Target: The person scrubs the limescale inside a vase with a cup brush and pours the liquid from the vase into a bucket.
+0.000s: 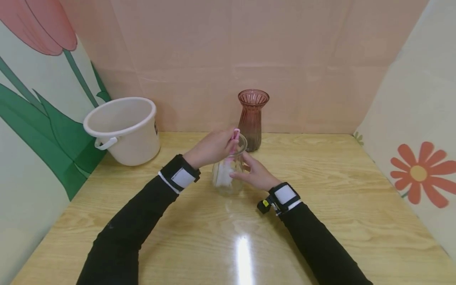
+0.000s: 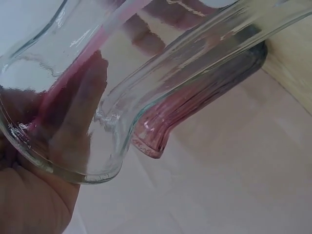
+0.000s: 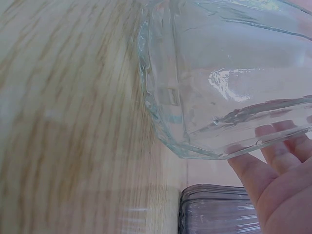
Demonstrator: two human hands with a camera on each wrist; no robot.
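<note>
A clear glass vase (image 1: 229, 174) stands slightly tilted on the wooden table (image 1: 320, 190) in the middle of the head view. My right hand (image 1: 246, 170) holds its body from the right, thumb in front and fingers (image 3: 275, 151) behind the glass. My left hand (image 1: 226, 145) pinches the pink handle (image 1: 236, 135) of a brush at the vase's mouth. The brush's white head (image 1: 223, 176) is inside the vase. In the left wrist view the pink handle (image 2: 73, 73) shows through the vase's rim (image 2: 109, 122). The vase's base (image 3: 195, 122) fills the right wrist view.
A ribbed pink glass vase (image 1: 253, 118) stands upright just behind the clear one, close to my hands. A white plastic bucket (image 1: 122, 128) sits at the back left. Papered walls close in the table at the back and on both sides.
</note>
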